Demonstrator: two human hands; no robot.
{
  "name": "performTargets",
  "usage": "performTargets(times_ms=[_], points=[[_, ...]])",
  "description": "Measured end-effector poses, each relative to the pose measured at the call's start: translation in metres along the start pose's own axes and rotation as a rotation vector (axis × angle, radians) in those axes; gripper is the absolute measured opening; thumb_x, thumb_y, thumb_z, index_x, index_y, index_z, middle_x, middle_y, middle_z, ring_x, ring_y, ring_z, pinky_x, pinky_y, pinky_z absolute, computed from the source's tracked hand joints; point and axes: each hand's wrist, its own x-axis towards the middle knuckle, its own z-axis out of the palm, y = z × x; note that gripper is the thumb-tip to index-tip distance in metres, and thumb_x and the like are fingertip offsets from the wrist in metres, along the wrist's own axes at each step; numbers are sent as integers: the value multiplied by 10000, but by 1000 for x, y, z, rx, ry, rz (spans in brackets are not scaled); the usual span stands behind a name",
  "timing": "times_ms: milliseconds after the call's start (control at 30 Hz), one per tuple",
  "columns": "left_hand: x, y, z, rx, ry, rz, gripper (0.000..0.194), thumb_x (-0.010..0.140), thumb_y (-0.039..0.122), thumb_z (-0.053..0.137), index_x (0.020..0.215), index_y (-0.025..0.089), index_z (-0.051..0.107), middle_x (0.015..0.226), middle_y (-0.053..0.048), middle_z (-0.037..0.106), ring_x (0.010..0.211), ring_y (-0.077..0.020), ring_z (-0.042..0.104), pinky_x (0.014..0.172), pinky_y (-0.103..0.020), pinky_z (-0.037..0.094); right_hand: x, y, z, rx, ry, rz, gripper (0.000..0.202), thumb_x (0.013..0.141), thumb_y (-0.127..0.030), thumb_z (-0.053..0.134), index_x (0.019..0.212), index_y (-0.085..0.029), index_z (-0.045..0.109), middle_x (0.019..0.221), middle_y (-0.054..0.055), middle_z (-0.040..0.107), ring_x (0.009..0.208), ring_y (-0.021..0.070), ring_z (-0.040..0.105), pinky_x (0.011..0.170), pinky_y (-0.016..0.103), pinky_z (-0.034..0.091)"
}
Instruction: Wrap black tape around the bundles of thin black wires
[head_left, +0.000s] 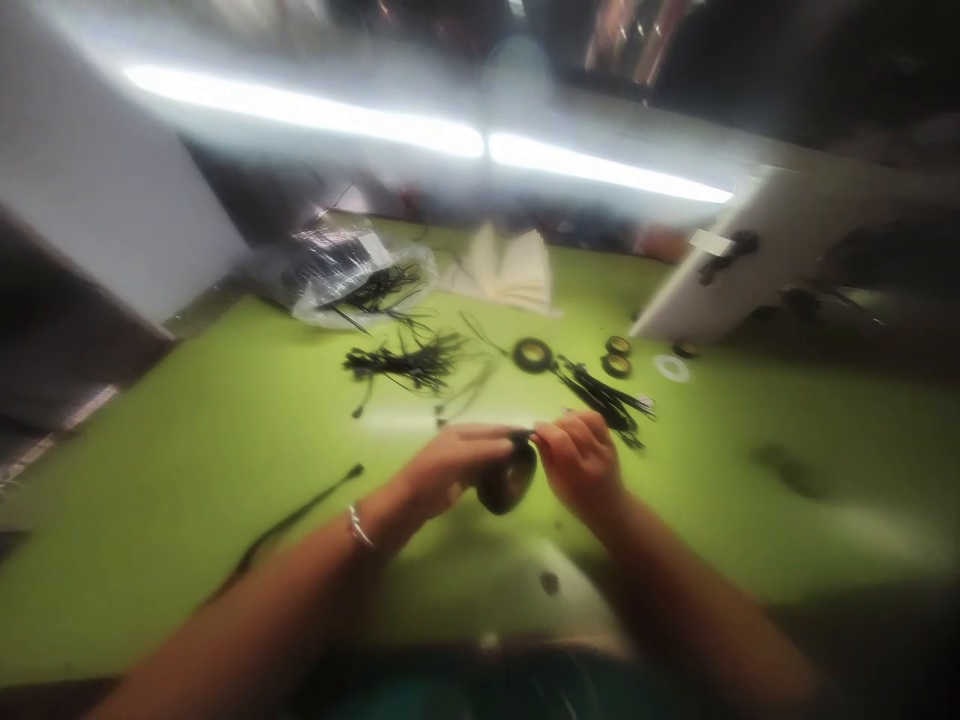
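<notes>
Near the front of the green table, my left hand (465, 460) is closed around a dark, rounded thing (508, 480). It looks like a roll of black tape, though blur hides its detail. My right hand (581, 460) pinches something small and dark close to the roll's upper edge; its kind does not show. The two hands almost meet there. A black cable (307, 508) lies beside my left forearm. Beyond my left hand is a loose bunch of thin black cables (409, 362). A bundle of black cables (600, 393) rests just past my right hand.
A black tape roll (532, 355), two smaller rolls (617, 357) and a white ring (671, 368) lie farther back. Behind them are a clear plastic bag (360, 280) with cables and an open book (506, 270). White panels (705, 265) stand at both sides.
</notes>
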Motion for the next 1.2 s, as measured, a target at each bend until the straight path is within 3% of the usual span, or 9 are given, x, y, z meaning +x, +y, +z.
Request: performTargets(times_ms=[267, 433, 567, 633, 700, 900, 1033, 1133, 1200], points=[[1, -9, 9, 269, 268, 187, 269, 745, 394, 710, 850, 148, 735, 879, -66, 679, 839, -184, 620, 791, -297, 486, -3, -12, 7, 30, -5, 41, 190, 846, -125, 590, 1023, -194, 581, 792, 56, 630, 790, 206, 539, 787, 364, 459], [3, -11, 5, 539, 432, 375, 180, 763, 326, 682, 710, 156, 709, 957, -88, 646, 945, -211, 600, 894, -339, 452, 1, -23, 9, 188, -185, 237, 79, 888, -152, 497, 892, -189, 567, 782, 55, 590, 745, 186, 526, 695, 307, 448], [2, -9, -1, 893, 383, 519, 162, 800, 253, 623, 674, 168, 678, 1008, -95, 615, 1008, -226, 562, 936, -377, 412, 7, -26, 5, 336, -483, 305, 126, 896, -175, 451, 941, -180, 568, 841, 52, 629, 721, 160, 560, 642, 261, 421], [1, -6, -4, 964, 303, 504, 173, 805, 229, 599, 651, 166, 646, 958, -88, 612, 948, -216, 569, 872, -359, 436, 10, -24, 2, 368, -634, 270, 127, 908, -198, 458, 921, -181, 583, 829, 47, 652, 730, 158, 577, 652, 253, 411], [1, -3, -5, 946, 247, 462, 175, 809, 248, 599, 656, 167, 627, 916, -76, 613, 900, -205, 577, 837, -343, 447, 12, -21, 0, 368, -689, 264, 147, 920, -227, 470, 854, -182, 593, 787, 37, 661, 696, 148, 572, 637, 245, 391], [2, 2, -7, 724, 33, 367, 248, 890, 374, 508, 866, 172, 650, 982, -83, 642, 949, -203, 582, 882, -330, 456, 16, -18, -9, 504, -480, 392, 211, 883, -232, 519, 684, -178, 563, 628, -8, 585, 587, 104, 482, 583, 220, 344], [3, 0, -5, 615, -37, 264, 253, 800, 391, 643, 916, 170, 607, 842, -45, 626, 797, -174, 585, 741, -287, 486, 19, -23, -12, 534, -342, 462, 217, 821, -185, 526, 607, -182, 491, 567, -38, 486, 545, 87, 400, 541, 219, 293], [1, 2, 2, 536, -17, 212, 222, 798, 379, 637, 881, 173, 624, 823, -39, 637, 792, -171, 595, 725, -268, 490, 20, -22, -10, 525, -271, 494, 289, 804, -206, 541, 546, -186, 410, 524, -56, 391, 519, 80, 339, 517, 222, 259], [-1, 5, 8, 521, 81, 229, 212, 789, 366, 634, 893, 182, 658, 826, -36, 658, 782, -168, 602, 702, -247, 492, 20, -21, -9, 526, -252, 508, 275, 806, -220, 540, 557, -187, 428, 537, -54, 405, 530, 80, 354, 527, 218, 272]])
